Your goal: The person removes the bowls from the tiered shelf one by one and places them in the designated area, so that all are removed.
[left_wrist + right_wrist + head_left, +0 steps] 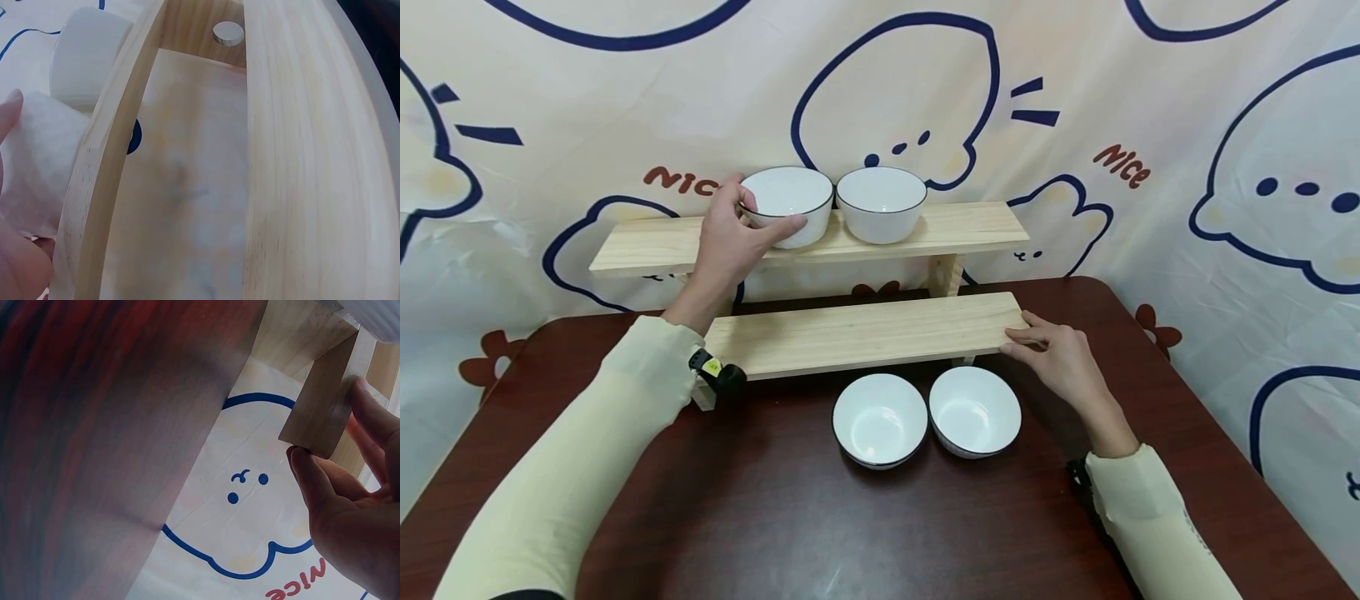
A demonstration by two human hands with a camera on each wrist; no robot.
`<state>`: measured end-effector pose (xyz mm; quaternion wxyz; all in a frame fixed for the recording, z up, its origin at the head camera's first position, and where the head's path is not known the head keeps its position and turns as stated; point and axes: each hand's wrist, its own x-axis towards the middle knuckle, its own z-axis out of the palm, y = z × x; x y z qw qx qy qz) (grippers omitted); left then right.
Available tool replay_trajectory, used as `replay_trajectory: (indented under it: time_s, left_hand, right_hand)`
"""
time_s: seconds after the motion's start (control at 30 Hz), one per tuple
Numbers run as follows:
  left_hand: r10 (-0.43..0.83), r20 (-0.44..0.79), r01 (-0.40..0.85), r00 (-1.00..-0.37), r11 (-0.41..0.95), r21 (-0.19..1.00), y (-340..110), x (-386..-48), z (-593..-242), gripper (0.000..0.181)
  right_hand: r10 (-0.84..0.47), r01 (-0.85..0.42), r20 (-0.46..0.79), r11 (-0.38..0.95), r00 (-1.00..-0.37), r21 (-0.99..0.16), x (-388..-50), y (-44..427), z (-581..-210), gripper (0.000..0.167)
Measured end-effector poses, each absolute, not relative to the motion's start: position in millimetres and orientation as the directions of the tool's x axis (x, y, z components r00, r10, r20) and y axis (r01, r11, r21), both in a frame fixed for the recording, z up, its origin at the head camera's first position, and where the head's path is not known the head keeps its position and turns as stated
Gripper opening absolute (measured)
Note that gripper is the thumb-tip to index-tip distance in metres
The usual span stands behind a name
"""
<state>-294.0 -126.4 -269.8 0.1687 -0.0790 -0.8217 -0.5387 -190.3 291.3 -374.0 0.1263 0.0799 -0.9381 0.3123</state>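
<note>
My left hand (pixel 730 237) grips a white dark-rimmed bowl (pixel 788 193) at the left on the upper board of a wooden two-tier shelf (pixel 962 227). The thumb lies along its front and the other fingers are at the rim. Touching or nearly touching it on the right is a second such bowl (pixel 882 193). In the left wrist view, part of the held bowl (pixel 44 156) shows beside the board's edge. My right hand (pixel 1060 362) pinches the right end of the lower board (pixel 865 333); the right wrist view shows thumb and fingers (pixel 312 478) on either side of that end.
Two more white bowls, a left one (pixel 880 421) and a right one (pixel 975 412), stand side by side on the dark brown table (pixel 775 517), in front of the shelf. A cartoon-printed cloth (pixel 1075 75) hangs right behind.
</note>
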Motion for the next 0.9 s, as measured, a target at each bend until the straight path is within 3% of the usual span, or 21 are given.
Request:
replay_trajectory:
  time_s: [0.9]
  left_hand:
    - [-0.028,0.401,0.372,-0.916,0.318,0.872,-136.4,-281.2,-276.2,0.055]
  right_hand:
    - [-0.07,-0.229,0.292,0.799,-0.954,-0.556,-190.6,290.4,-373.8,0.033]
